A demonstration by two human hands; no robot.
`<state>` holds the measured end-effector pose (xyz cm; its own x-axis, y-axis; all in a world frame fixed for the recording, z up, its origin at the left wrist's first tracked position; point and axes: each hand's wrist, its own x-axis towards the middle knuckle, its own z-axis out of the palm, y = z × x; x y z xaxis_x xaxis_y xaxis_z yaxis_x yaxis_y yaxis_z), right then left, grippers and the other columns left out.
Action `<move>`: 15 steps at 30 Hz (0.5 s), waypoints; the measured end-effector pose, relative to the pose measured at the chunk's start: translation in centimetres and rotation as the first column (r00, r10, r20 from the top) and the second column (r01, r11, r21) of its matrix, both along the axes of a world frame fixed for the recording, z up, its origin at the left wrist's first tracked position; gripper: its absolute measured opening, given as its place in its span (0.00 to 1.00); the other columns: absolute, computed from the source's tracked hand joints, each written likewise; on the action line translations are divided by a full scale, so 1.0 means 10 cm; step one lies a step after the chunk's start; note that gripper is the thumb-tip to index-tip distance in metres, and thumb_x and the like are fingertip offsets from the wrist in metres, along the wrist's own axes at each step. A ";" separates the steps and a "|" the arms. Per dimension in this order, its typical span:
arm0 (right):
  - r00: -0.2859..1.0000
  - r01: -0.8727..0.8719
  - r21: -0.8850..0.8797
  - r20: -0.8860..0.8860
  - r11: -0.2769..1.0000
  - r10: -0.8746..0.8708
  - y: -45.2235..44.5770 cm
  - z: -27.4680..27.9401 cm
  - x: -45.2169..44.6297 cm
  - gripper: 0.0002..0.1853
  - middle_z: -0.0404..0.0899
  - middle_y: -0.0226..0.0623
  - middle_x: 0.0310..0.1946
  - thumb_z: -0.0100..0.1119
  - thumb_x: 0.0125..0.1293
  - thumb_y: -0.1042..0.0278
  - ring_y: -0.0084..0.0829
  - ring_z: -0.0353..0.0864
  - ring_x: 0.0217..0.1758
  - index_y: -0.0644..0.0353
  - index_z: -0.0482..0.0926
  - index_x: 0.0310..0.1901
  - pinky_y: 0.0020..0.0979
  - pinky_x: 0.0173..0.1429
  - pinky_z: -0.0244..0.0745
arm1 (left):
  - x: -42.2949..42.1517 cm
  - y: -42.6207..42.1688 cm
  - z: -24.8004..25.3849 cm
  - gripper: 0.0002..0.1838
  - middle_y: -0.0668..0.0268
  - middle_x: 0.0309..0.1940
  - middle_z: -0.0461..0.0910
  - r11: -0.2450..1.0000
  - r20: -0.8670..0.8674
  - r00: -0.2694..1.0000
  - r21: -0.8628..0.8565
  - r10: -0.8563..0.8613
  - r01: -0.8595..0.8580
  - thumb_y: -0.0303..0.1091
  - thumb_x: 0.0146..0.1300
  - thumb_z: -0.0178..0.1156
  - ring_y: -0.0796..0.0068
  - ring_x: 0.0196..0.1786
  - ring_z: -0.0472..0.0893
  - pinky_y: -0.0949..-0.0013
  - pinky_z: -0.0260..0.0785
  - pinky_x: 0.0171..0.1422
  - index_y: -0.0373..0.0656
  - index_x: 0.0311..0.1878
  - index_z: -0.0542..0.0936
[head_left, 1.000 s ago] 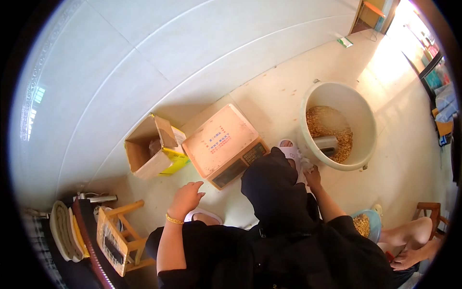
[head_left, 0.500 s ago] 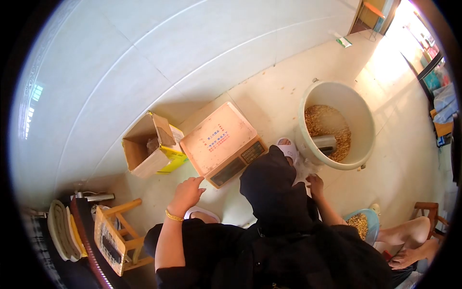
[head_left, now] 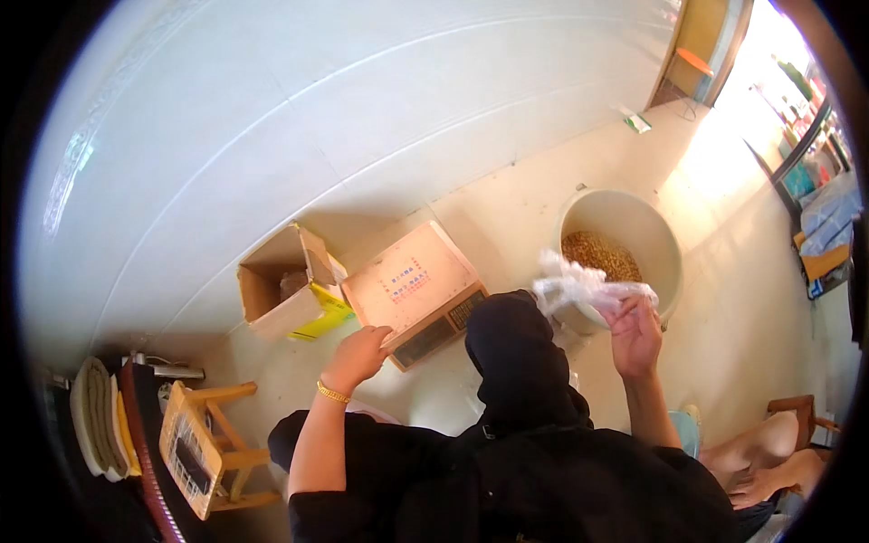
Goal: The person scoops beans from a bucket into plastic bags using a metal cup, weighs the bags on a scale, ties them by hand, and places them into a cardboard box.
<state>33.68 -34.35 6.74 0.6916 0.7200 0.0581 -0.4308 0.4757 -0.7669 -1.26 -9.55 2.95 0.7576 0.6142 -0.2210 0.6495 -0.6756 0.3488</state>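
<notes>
My left hand (head_left: 358, 355) is at the near left corner of an electronic weighing scale (head_left: 412, 276), its fingers curled onto the platform's edge. The scale has an orange-pink top with printed characters and a dark display and keypad on its near side. Raised over the near rim of a large pale tub (head_left: 665, 244), my right hand (head_left: 636, 337) is closed on a crumpled clear plastic bag (head_left: 579, 285). Brown grain-like pieces (head_left: 602, 253) lie in the tub, partly hidden by the bag.
Left of the scale stands an open cardboard box (head_left: 290, 285) with something inside. A wooden stool (head_left: 204, 443) and folded cloths (head_left: 100, 416) are at lower left. Another person's hand and legs (head_left: 756, 452) show at lower right, beside a partly hidden blue basin (head_left: 685, 433).
My right hand has risen toward the tub, and a clear plastic bag now shows in it. My left hand has shifted slightly onto the scale's edge. The view has tilted.
</notes>
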 end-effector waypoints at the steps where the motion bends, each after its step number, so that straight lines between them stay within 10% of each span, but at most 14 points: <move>1: 0.999 -0.036 0.109 0.005 0.993 0.036 0.15 0.13 -0.09 0.17 0.76 0.40 0.38 0.38 0.72 0.62 0.38 0.73 0.53 0.63 0.70 0.28 0.49 0.61 0.65 | 0.04 0.01 0.05 0.20 0.55 0.46 0.77 1.000 0.008 1.000 0.011 0.014 -0.014 0.38 0.58 0.58 0.56 0.50 0.75 0.60 0.68 0.54 0.45 0.53 0.74; 4: 0.954 -0.293 0.322 0.034 0.900 0.298 0.62 0.44 -0.51 0.15 0.77 0.38 0.39 0.38 0.71 0.63 0.41 0.74 0.53 0.61 0.73 0.33 0.50 0.61 0.65 | 0.19 0.01 0.25 0.30 0.55 0.54 0.73 0.978 0.164 0.985 -0.209 0.053 -0.017 0.37 0.57 0.61 0.61 0.54 0.74 0.64 0.67 0.57 0.46 0.63 0.66; 6: 0.860 -0.503 0.252 0.042 0.827 0.509 0.91 0.54 -0.85 0.14 0.77 0.38 0.39 0.39 0.70 0.64 0.39 0.76 0.51 0.62 0.74 0.36 0.49 0.60 0.66 | 0.26 -0.07 0.43 0.40 0.59 0.60 0.67 0.620 0.391 0.798 -0.784 0.458 0.028 0.37 0.57 0.63 0.67 0.56 0.72 0.67 0.67 0.58 0.46 0.69 0.54; 9: 0.678 -0.727 -0.123 0.030 0.676 0.735 1.29 0.55 -1.21 0.14 0.76 0.43 0.45 0.43 0.69 0.65 0.35 0.76 0.51 0.68 0.74 0.40 0.41 0.59 0.70 | 0.15 -0.09 0.45 0.45 0.62 0.60 0.66 0.641 0.643 0.554 -0.730 0.529 0.236 0.40 0.58 0.63 0.67 0.55 0.71 0.64 0.70 0.55 0.49 0.72 0.44; 15: 0.384 -0.697 -0.528 0.296 0.485 0.875 1.99 0.39 -1.48 0.17 0.77 0.40 0.38 0.46 0.70 0.60 0.30 0.78 0.42 0.68 0.74 0.42 0.31 0.48 0.75 | -0.08 0.03 0.48 0.17 0.68 0.40 0.78 0.515 0.496 0.317 -0.857 0.808 0.027 0.40 0.66 0.54 0.80 0.40 0.77 0.73 0.72 0.44 0.39 0.52 0.73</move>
